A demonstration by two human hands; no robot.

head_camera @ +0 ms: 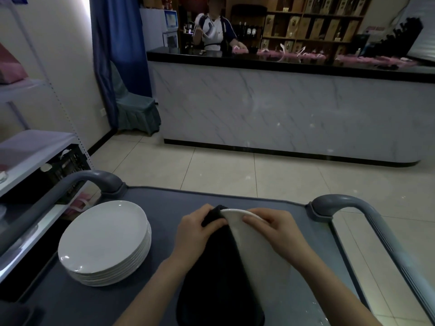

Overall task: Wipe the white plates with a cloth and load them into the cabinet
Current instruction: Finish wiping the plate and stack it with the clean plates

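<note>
A white plate [256,245] stands tilted on edge above the grey cart top [235,198]. My right hand [280,231] grips its upper rim. A dark cloth [216,278] drapes over the plate's left side and hangs down toward me. My left hand [197,231] pinches the cloth against the plate's top edge. A stack of several white plates [103,241] rests on the cart to the left. No cabinet for the plates is identifiable.
Grey cart handles rise at the left [94,180] and right [348,203] far corners. A metal shelf rack [35,147] with a black crate [68,161] stands at left. A marble-front counter [282,109] runs across the room; a person [214,27] stands behind it.
</note>
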